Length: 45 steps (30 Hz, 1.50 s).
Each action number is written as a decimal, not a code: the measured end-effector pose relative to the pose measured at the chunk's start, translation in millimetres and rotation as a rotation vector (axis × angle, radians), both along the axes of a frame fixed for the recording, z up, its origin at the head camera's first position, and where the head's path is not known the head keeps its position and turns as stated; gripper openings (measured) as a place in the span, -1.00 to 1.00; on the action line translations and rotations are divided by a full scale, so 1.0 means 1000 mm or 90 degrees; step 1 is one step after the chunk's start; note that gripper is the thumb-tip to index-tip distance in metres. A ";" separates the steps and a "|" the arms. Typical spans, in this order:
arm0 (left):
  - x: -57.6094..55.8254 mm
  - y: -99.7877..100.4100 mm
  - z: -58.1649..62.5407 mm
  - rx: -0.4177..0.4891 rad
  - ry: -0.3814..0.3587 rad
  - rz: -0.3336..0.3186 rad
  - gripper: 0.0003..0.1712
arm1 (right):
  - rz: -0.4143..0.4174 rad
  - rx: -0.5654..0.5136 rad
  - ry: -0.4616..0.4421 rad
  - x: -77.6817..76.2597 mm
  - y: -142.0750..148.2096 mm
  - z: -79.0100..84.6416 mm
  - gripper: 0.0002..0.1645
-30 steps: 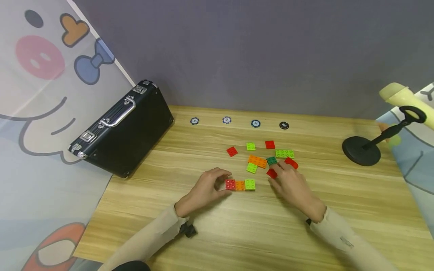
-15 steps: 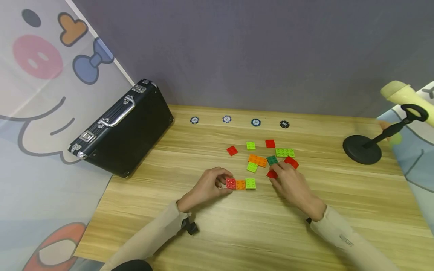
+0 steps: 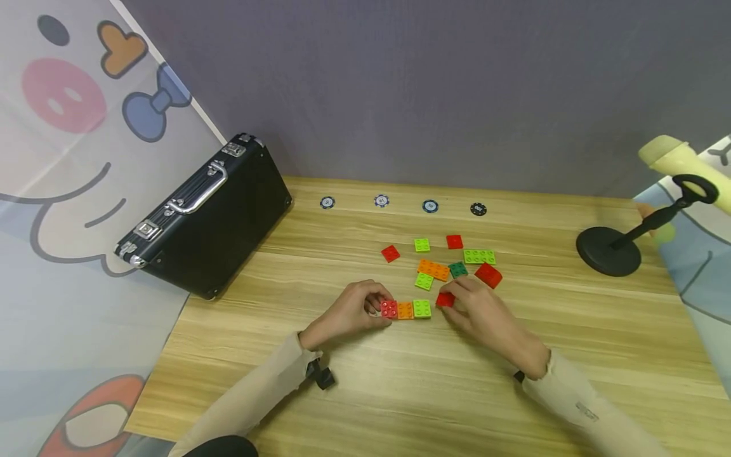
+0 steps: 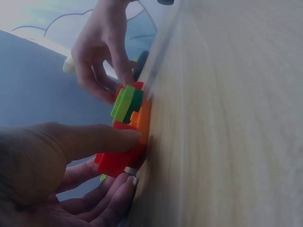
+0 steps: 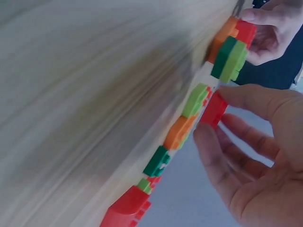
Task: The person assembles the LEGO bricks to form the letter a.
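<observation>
My left hand (image 3: 353, 312) grips the red brick (image 3: 389, 309) at the left end of a short row, thumb on one side and fingers on the other. Beside it come an orange brick (image 3: 405, 310) and a lime brick (image 3: 422, 309). The right wrist view shows a dark green brick (image 5: 223, 57) under the lime one, and the gripped red brick on top of the orange. Between thumb and fingertips, my right hand (image 3: 485, 314) pinches another red brick (image 5: 214, 109), just right of the row and apart from it.
Behind the hands lie loose bricks: orange (image 3: 434, 270), dark green (image 3: 458, 270), lime (image 3: 480, 256), red (image 3: 488, 275) and several more. Poker chips (image 3: 430, 205) line the back. A black case (image 3: 211, 222) stands left, a microphone stand (image 3: 608, 251) right.
My right hand has drawn its red brick left and slightly nearer, away from the loose bricks toward the row. The left hand stays on the row.
</observation>
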<state>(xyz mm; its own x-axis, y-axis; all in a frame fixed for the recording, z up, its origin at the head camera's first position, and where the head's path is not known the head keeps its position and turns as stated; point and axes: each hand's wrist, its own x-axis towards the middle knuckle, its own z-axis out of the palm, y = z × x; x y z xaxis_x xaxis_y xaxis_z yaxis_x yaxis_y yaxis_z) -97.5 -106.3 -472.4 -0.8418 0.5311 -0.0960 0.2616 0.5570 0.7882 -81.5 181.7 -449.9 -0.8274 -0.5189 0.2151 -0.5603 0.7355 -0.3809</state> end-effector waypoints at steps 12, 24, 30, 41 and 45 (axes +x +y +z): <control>-0.004 0.000 -0.001 0.003 -0.003 -0.008 -0.62 | 0.074 -0.029 -0.065 0.005 -0.019 0.008 -0.66; -0.007 0.000 -0.001 0.008 -0.004 -0.012 -0.65 | 0.092 0.007 -0.060 0.000 -0.028 0.014 -0.70; -0.009 0.000 0.000 0.011 0.004 -0.012 -0.65 | 0.104 0.002 -0.074 -0.005 -0.030 0.015 -0.74; -0.005 -0.001 -0.001 0.010 0.008 -0.022 -0.65 | 0.111 -0.007 -0.100 -0.005 -0.030 0.014 -0.74; -0.004 0.001 -0.002 0.016 0.008 -0.020 -0.65 | 0.123 -0.029 -0.124 -0.008 -0.022 0.013 -0.70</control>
<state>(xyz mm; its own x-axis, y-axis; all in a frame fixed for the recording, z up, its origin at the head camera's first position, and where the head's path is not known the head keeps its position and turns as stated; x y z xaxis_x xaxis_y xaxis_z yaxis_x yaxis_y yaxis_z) -101.8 -105.8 -474.1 -0.8258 0.5592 -0.0726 0.2879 0.5288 0.7984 -89.0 159.4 -436.7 -0.7419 -0.6647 0.0880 -0.6016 0.6020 -0.5250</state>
